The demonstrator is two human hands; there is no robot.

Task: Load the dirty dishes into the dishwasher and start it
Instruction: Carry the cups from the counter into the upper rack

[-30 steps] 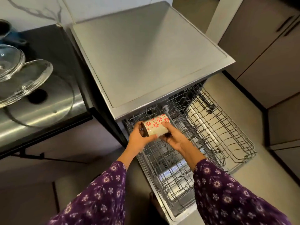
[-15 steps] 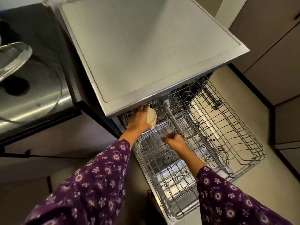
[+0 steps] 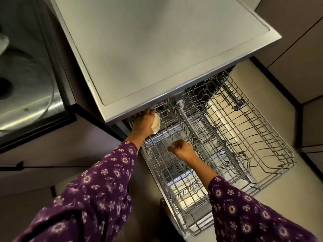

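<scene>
Right, the dishwasher [image 3: 157, 49] fills most of my view, its flat grey top running down to a front lip. Off to the left I see a steel sink [image 3: 26, 102] with a dark drain hole, and on the right, brown cabinets [image 3: 297, 58].

Below the lip two wire baskets are pulled out. The rack [image 3: 183, 180] nearest me has a fine grid and lies straight under both arms. The other rack [image 3: 258, 145] spreads out to the right, with rows of taller tines standing up from it.

Now the arms, both in purple flowered cloth: the left sleeve [image 3: 90, 198] crosses from the bottom left, the right sleeve [image 3: 244, 212] comes in from the bottom right.

My left hand [image 3: 143, 122] is up at the rack's back left corner, tucked just beneath the dishwasher's lip. Its fingers are wrapped round the cup [image 3: 156, 125], and I only catch a cream curve of it showing past the knuckles. I cannot tell whether the cup rests on the wires.

My right hand [image 3: 181, 151] hovers over the rack's left side, nearer me than the cup and apart from it. Its fingers are loosely curled with nothing in them. Whether the fingertips brush the wires, I cannot tell.
</scene>
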